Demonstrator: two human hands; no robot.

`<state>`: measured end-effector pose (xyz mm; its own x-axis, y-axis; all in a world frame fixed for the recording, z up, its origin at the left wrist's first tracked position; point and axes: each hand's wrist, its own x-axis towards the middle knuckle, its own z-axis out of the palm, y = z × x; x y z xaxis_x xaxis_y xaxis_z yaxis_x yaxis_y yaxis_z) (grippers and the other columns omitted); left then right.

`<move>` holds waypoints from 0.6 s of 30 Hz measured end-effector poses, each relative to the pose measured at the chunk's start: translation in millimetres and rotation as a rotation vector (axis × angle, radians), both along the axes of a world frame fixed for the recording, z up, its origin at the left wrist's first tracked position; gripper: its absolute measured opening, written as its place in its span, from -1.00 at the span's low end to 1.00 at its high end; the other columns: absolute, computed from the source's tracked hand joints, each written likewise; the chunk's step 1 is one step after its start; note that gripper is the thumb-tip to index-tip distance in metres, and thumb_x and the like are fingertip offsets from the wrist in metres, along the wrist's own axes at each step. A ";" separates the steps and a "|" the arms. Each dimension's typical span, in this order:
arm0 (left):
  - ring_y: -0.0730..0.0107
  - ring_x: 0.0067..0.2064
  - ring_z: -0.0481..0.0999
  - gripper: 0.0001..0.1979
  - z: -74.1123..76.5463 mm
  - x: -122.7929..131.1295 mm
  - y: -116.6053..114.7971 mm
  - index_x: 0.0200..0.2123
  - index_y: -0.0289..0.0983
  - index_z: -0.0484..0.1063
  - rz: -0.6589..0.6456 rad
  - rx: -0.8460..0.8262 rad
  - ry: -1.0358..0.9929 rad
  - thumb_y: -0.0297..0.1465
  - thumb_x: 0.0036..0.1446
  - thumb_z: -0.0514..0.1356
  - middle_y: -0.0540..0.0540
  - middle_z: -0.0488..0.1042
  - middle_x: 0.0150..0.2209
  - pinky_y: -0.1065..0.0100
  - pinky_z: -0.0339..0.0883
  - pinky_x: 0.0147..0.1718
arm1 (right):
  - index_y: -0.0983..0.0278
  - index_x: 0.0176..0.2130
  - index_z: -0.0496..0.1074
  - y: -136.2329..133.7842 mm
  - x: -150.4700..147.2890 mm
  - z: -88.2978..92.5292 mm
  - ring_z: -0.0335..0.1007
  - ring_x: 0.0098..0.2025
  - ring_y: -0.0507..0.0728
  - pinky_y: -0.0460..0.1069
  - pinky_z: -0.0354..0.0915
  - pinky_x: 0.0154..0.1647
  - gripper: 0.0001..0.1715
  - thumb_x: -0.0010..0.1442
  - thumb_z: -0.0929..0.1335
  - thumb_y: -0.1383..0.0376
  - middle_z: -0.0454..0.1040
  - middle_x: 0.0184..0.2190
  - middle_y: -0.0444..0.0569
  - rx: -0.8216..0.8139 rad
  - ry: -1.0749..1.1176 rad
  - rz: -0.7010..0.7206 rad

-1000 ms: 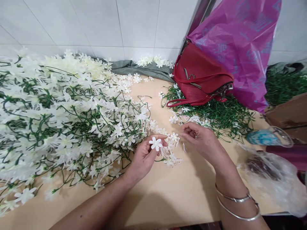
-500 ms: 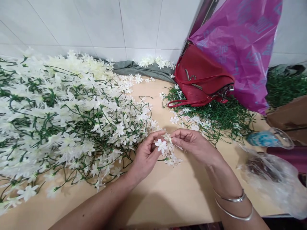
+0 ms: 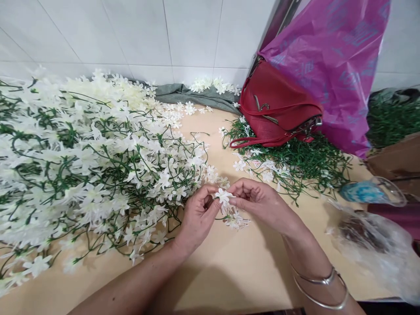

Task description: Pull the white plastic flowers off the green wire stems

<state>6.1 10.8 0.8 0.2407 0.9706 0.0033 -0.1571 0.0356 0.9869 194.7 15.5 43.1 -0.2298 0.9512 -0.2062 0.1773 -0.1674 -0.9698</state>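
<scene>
Between my two hands is a white artificial flower (image 3: 223,197), its petals facing up. The fingers of my left hand (image 3: 199,217) are closed on it from the left, thumb against forefinger. My right hand (image 3: 259,202) pinches at the flower's right side with thumb and fingertips; its exact grip point is partly hidden by the petals. Just below the hands, loose white blossoms with thin stamens (image 3: 236,220) lie on the table. A large heap of white flowers on green stems (image 3: 98,166) spreads to the left, close to my left hand.
A red handbag (image 3: 278,103) rests on a pile of green stems (image 3: 315,159) at the back right. Behind it hangs a purple plastic bag (image 3: 341,74). To the right are a blue-patterned cup (image 3: 364,191) and a clear plastic bag (image 3: 377,245). Grey cloth (image 3: 197,95) runs along the tiled wall.
My right hand has moved slightly left, closing in on the flower in my left hand. The flower's petals now sit between both hands' fingertips.
</scene>
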 end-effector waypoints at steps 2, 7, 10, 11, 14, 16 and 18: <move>0.45 -0.32 0.37 -0.80 -1.2 -0.5 -0.8 -0.16 -0.26 0.44 -0.012 -0.027 0.005 -0.25 0.26 0.27 -0.02 0.46 -0.27 0.45 0.27 -0.31 | 0.26 -0.33 0.53 1.3 0.5 -0.9 0.22 -0.46 0.03 -0.05 0.17 -0.43 -0.72 0.20 0.48 0.08 0.40 -0.50 -0.17 0.080 -0.072 -0.038; 0.44 -0.36 0.34 -0.73 -4.8 -1.1 -1.3 -0.13 -0.27 0.44 -0.049 -0.059 0.012 -0.17 0.30 0.23 -0.01 0.44 -0.33 0.44 0.26 -0.35 | 0.23 -0.35 0.53 7.6 11.4 -11.3 0.37 -0.36 0.11 0.00 0.29 -0.31 -0.79 0.22 0.44 0.14 0.48 -0.41 -0.08 0.263 -0.318 -0.202; 0.43 -0.37 0.33 -0.69 -6.1 -0.8 -1.2 -0.14 -0.28 0.45 -0.032 -0.051 -0.011 -0.12 0.31 0.23 -0.01 0.41 -0.37 0.42 0.28 -0.34 | 0.20 -0.32 0.55 8.9 22.7 -20.1 0.45 -0.13 0.22 0.10 0.33 -0.07 -0.86 0.20 0.42 0.19 0.54 -0.23 0.03 0.475 -0.543 -0.361; 0.42 -0.37 0.33 -0.67 -6.7 -0.7 -1.2 -0.14 -0.28 0.45 -0.024 -0.045 -0.014 -0.11 0.31 0.22 -0.02 0.42 -0.37 0.42 0.29 -0.34 | 0.20 -0.32 0.54 9.8 27.6 -22.6 0.46 -0.13 0.23 0.13 0.32 -0.04 -0.87 0.19 0.41 0.20 0.54 -0.23 0.03 0.490 -0.593 -0.420; 0.41 -0.34 0.37 -0.65 -8.9 -0.1 -1.8 -0.11 -0.28 0.45 -0.018 -0.033 -0.009 -0.09 0.34 0.19 -0.05 0.46 -0.32 0.40 0.32 -0.33 | 0.18 -0.31 0.45 20.0 39.0 -22.5 0.45 -0.33 0.19 0.13 0.35 -0.18 -0.83 0.14 0.44 0.14 0.52 -0.39 -0.04 0.396 -0.464 -0.608; 0.38 -0.30 0.42 -0.67 -10.5 0.7 -2.5 -0.11 -0.27 0.44 -0.035 -0.031 -0.004 -0.10 0.36 0.17 -0.08 0.50 -0.28 0.40 0.34 -0.32 | 0.15 -0.32 0.38 34.2 30.4 -8.8 0.44 -0.37 0.19 0.13 0.37 -0.25 -0.73 0.14 0.44 0.05 0.48 -0.46 -0.06 0.361 -0.184 -0.674; 0.35 -0.27 0.46 -0.69 -11.8 1.2 -3.8 -0.12 -0.26 0.43 -0.040 -0.016 0.013 -0.12 0.38 0.15 -0.10 0.52 -0.24 0.38 0.35 -0.30 | 0.15 -0.29 0.37 49.9 -2.2 21.5 0.50 -0.27 0.22 0.16 0.43 -0.21 -0.69 0.24 0.36 -0.02 0.51 -0.38 0.02 0.411 0.014 -0.611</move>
<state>7.2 7.0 -11.0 0.2790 0.9602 -0.0154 -0.1428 0.0574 0.9881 192.5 65.4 64.5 0.3664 0.9101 0.1937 0.1563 0.1451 -0.9770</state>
